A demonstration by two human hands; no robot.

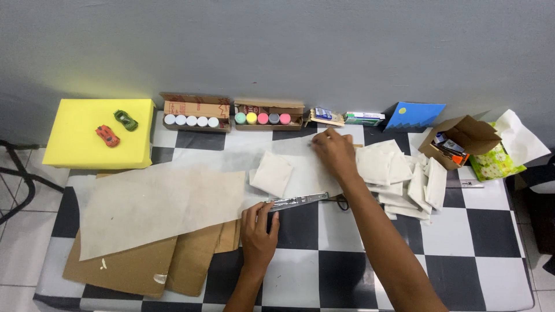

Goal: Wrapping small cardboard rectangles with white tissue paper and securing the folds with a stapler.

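Viewing from the head camera, the left hand (258,228) lies flat with fingers spread, pinning the near edge of the large cloth sheet (165,205) beside the metal scissors (300,200); the right hand (334,151) presses loosely curled onto the sheet's far end, gripping nothing. Judged thin, light and limp, the sheet likely handles best pinched along an edge. Its long axis runs left-right, its narrow end lying under the right hand.

Beyond the right hand (335,151), against the wall, stood a small blue-and-white packet (324,114) and a flat green-and-white box (364,118). Left of them sat two open brown cartons (196,107) of jars; far right, an open cardboard box (462,138).
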